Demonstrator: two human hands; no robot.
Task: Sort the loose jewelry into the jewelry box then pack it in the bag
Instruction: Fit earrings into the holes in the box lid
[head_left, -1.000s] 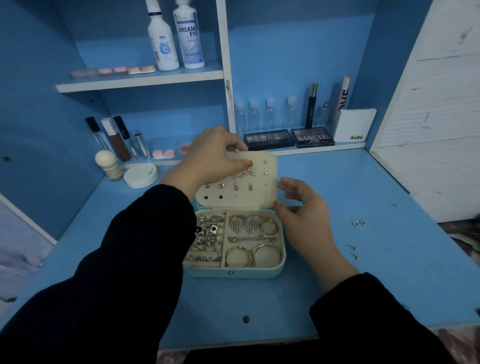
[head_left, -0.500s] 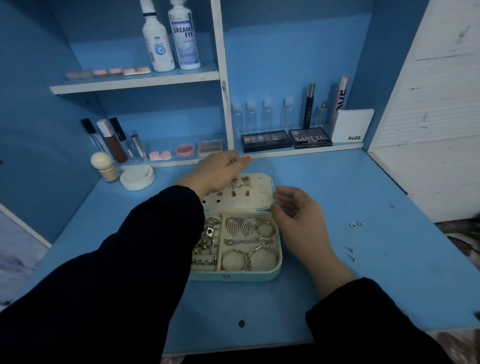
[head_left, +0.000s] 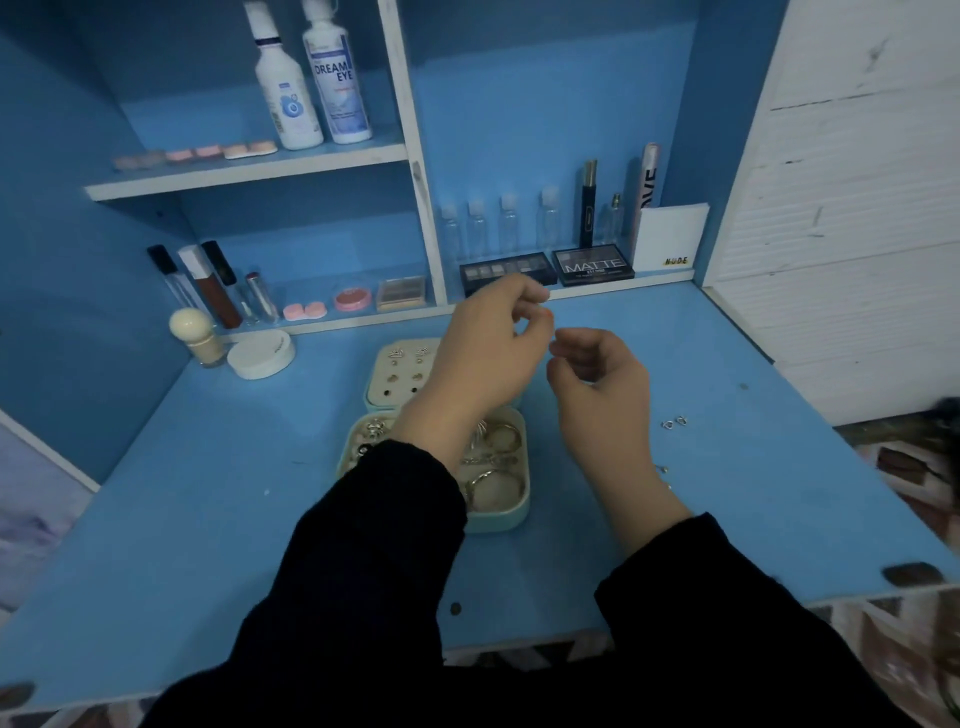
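The mint jewelry box lies open on the blue desk. Its cream lid panel lies flat at the back with small studs pinned in it. The tray holds rings on the left and hoops on the right. My left hand hovers above the lid with its fingers curled. My right hand hovers beside it, thumb and fingers curled inward. The fingertips of both hands nearly meet; anything between them is too small to see. Loose earrings and tiny studs lie on the desk to the right.
At the back left stand a round white compact and a cream puff jar. The low shelf behind holds lipsticks, eyeshadow palettes and small clear bottles. Two solution bottles stand on the upper shelf. A white wall closes the right side.
My left hand let go of the lid, which dropped from upright to flat. Both hands then rose and came together above the box's right rear corner.
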